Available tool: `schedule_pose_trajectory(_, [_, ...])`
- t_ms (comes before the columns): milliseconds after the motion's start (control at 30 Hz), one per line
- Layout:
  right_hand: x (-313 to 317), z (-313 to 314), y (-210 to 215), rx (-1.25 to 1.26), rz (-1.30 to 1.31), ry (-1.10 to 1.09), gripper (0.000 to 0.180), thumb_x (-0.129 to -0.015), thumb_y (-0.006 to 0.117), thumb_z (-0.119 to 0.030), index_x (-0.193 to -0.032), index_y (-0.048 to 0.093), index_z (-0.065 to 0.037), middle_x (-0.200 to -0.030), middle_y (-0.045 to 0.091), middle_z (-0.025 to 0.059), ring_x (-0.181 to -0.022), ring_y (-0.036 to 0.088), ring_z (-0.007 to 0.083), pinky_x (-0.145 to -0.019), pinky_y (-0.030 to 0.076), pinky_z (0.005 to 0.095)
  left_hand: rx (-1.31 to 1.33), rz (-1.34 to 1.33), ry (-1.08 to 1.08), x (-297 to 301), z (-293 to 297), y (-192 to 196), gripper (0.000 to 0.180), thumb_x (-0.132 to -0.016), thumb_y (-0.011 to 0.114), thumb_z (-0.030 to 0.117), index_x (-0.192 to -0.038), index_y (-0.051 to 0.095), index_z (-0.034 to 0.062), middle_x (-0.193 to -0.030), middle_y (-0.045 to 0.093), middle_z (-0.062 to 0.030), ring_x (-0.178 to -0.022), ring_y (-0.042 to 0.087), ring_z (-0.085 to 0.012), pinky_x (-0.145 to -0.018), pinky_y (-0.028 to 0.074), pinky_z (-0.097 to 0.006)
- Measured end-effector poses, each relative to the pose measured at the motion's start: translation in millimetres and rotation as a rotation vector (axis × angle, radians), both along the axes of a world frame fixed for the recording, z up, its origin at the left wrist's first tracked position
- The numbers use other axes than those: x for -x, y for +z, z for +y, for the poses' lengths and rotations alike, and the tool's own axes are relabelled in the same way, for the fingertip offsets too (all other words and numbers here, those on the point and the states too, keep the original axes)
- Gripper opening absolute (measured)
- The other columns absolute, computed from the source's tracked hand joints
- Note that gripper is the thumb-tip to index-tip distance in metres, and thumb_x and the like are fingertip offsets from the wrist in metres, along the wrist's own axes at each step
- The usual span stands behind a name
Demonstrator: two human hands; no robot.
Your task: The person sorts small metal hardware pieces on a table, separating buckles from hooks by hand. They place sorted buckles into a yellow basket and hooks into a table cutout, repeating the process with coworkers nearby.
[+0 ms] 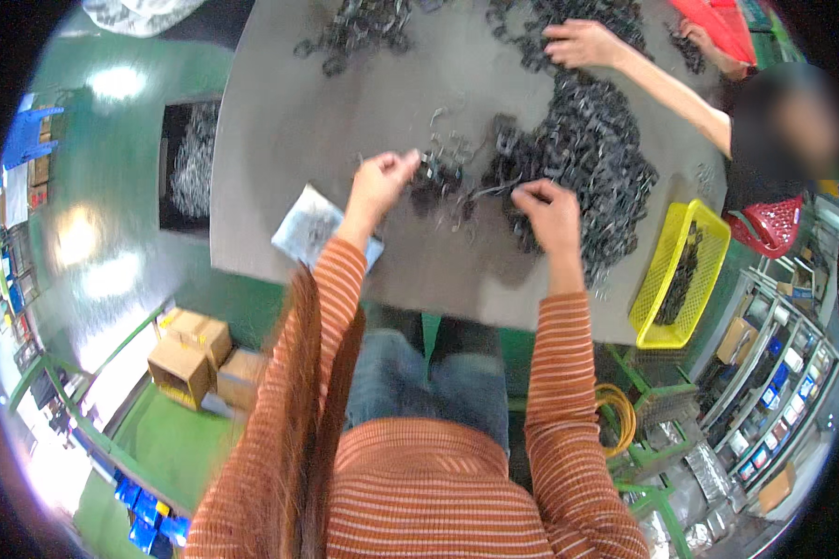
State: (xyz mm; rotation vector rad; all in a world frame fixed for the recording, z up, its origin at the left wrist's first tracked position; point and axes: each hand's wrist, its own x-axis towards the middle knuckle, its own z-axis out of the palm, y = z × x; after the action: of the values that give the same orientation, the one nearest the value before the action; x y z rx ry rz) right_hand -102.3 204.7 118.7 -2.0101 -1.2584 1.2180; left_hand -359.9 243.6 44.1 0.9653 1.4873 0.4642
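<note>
My left hand (382, 184) is closed in a pinch over the table, at the left side of a loose scatter of small black parts (441, 179). What its fingertips hold, if anything, is too small to make out. My right hand (552, 216) is closed too, thumb against fingers, at the near left edge of a big heap of black parts (606, 168). A thin greyish strip (489, 191) reaches left from its fingertips; whether it is gripped is blurred. Below my left hand, partly behind my wrist, lies a pale blue and white sheet or bag (309, 224) with small grey bits on it.
Across the heap a co-worker's hand (583, 44) reaches in from the right. A yellow basket (645, 321) with black parts stands at the table's right edge, a red basket (781, 233) beyond it. Left of the table is a black box (166, 207) of silvery pieces.
</note>
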Motion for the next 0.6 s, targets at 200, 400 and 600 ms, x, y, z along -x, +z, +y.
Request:
schedule_pose_trajectory(200, [-0.2,-16.2,-20.4,0.134,0.047,-0.047,0.018,-0.079,0.066,-0.021,-0.084,0.068,-0.004,-0.067,0.060,-0.0001,-0.061,0.056,0.0111,-0.053,0.040,0.0215,-0.489,0.621,-0.263,-60.7,-6.4,7.7,0.029,-0.072,0.069,0.035,-0.079,0.064,0.0074,-0.079,0.064,-0.0121,-0.078,0.062,-0.0284,-0.070,0.048,-0.038])
schedule_pose_trajectory(400, [-20.1,-37.6,-15.8,0.119,1.288,-0.330,0.018,-0.086,0.054,-0.017,-0.099,0.055,-0.005,-0.097,0.059,0.0071,-0.087,0.061,0.0215,-0.066,0.052,0.0304,-0.243,0.311,-0.277,-53.4,1.1,32.1,0.025,-0.072,0.069,0.031,-0.077,0.067,0.0067,-0.070,0.064,-0.0111,-0.069,0.062,-0.0249,-0.065,0.047,-0.036])
schedule_pose_trajectory(600, [-25.3,-14.8,-15.0,0.090,1.318,-0.335,0.010,-0.087,0.057,-0.017,-0.088,0.052,-0.009,-0.085,0.056,0.0036,-0.080,0.060,0.0180,-0.062,0.052,0.0311,-0.021,0.028,-0.177,-32.6,6.5,9.6,0.022,-0.078,0.070,0.026,-0.078,0.067,0.0045,-0.071,0.062,0.0025,-0.064,0.054,-0.0075,-0.061,0.043,-0.023])
